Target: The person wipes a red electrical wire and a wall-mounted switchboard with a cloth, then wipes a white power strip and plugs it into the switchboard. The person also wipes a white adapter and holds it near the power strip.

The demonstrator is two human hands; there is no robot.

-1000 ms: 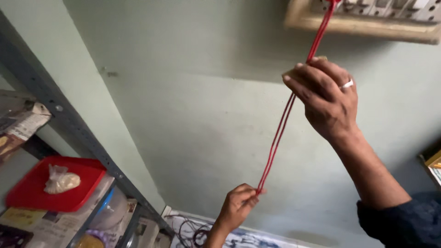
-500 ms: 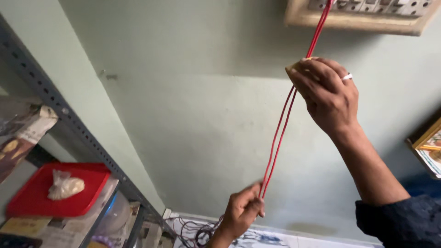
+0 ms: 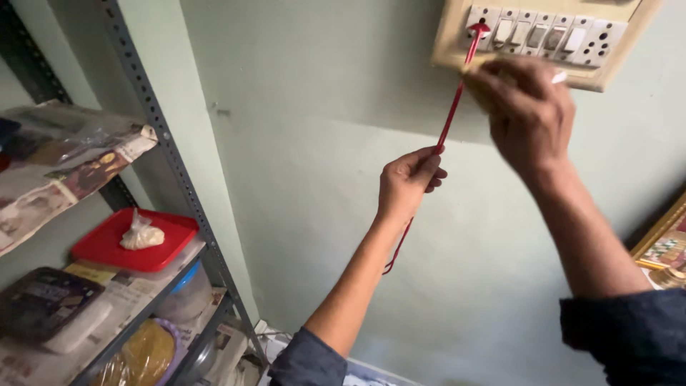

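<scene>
Red cord (image 3: pixel 451 114) runs taut from the switchboard (image 3: pixel 543 39) down to the left hand (image 3: pixel 409 180), which pinches it; a loose loop dangles below the wrist. A second ago this hand gripped the cord far lower, so it has slid up, shortening the stretched span. At right, the right hand (image 3: pixel 529 114) is blurred against the board's lower edge; its grip cannot be told.

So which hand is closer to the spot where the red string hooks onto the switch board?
Probably the right hand: it is up beside the switch board, while the left hand pinches the red string lower down.
</scene>
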